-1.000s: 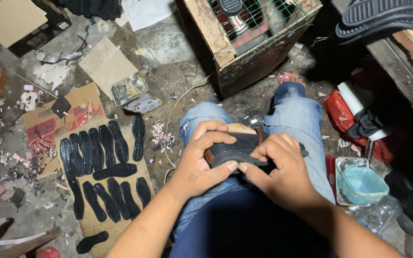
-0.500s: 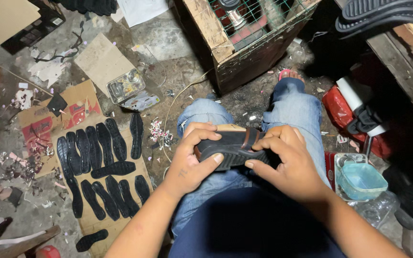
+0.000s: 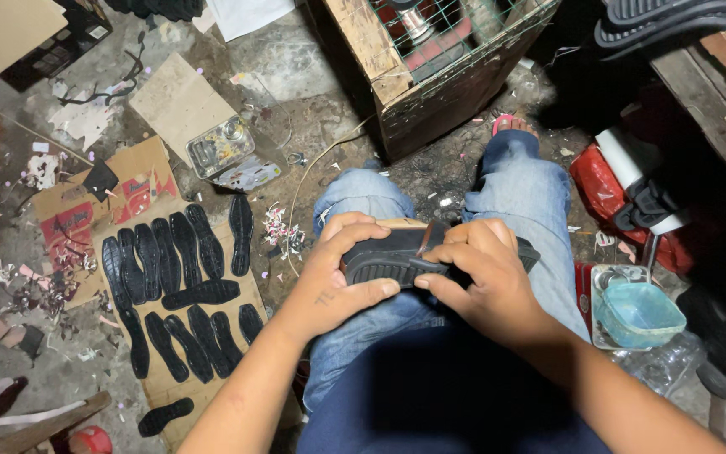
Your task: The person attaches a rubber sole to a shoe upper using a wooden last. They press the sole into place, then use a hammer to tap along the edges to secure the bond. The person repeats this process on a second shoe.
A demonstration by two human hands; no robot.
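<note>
Head view, looking straight down: the black shoe sole (image 3: 397, 261) sits across the person's lap, long axis running left-right over the jeans (image 3: 514, 189). The left hand (image 3: 338, 273) is wrapped shut around the sole's left end, thumb underneath; the right hand (image 3: 481, 277) is closed over the sole's right half, fingers curled on top. Both are on it, neither nearer. Spare soles (image 3: 170, 277) lie on cardboard, well left of the sole.
</note>
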